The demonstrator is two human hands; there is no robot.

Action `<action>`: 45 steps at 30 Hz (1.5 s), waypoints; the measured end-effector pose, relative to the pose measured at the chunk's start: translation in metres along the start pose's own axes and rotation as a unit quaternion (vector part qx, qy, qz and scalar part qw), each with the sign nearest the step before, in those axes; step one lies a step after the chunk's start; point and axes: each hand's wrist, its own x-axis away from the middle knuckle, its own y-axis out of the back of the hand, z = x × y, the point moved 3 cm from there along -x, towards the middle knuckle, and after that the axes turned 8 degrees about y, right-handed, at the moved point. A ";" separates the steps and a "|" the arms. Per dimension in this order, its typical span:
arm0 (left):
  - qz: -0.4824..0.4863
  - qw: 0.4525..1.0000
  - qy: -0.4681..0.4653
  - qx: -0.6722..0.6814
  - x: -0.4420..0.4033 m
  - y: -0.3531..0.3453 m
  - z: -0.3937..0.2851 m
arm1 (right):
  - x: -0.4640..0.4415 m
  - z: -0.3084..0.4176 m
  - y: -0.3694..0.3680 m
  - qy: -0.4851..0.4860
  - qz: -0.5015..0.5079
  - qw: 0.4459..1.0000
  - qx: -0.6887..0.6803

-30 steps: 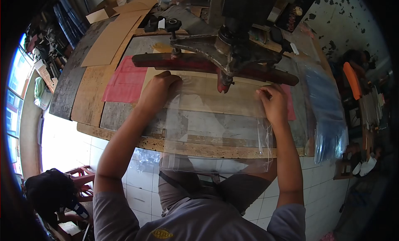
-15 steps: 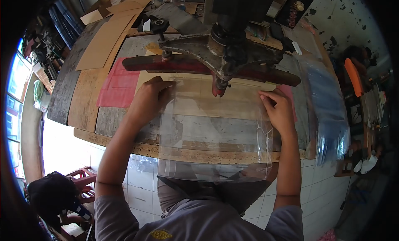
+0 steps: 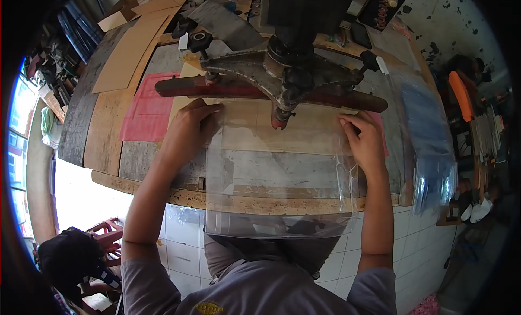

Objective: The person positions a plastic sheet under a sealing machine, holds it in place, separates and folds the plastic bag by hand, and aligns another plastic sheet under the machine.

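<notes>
A clear plastic sheet [image 3: 271, 176] spreads between my hands, its near end hanging over the table's front edge above my lap. My left hand [image 3: 191, 125] pinches its far left corner. At the far right corner, my right hand [image 3: 362, 138] grips it between thumb and finger. Beneath the sheet's far part lies a tan board [image 3: 260, 119]. Just beyond my fingers, the long red bar [image 3: 239, 89] of a press crosses over the board. The press's dark metal frame [image 3: 287, 76] stands above that bar.
Pink sheet [image 3: 146, 111] lies left of the tan board. Brown cardboard [image 3: 127, 62] rests on the table's left side. A stack of bluish clear plastic [image 3: 429, 136] drapes over the right edge. At lower left, a black bag [image 3: 68, 260] sits by a red stool [image 3: 108, 236].
The view has shifted slightly, so the press and table appear a little to the left. My left hand has edged left with its corner of the plastic; my right hand has barely moved.
</notes>
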 end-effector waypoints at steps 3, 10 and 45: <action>-0.001 1.000 -0.010 -0.001 -0.001 0.001 0.000 | -0.002 0.003 0.002 -0.012 0.005 1.000 0.004; -0.009 1.000 -0.005 0.019 -0.002 0.000 0.001 | -0.002 0.002 0.002 -0.010 0.005 1.000 0.016; -0.034 0.998 -0.053 0.019 -0.002 -0.003 0.008 | -0.004 0.006 0.005 0.020 0.012 0.996 0.083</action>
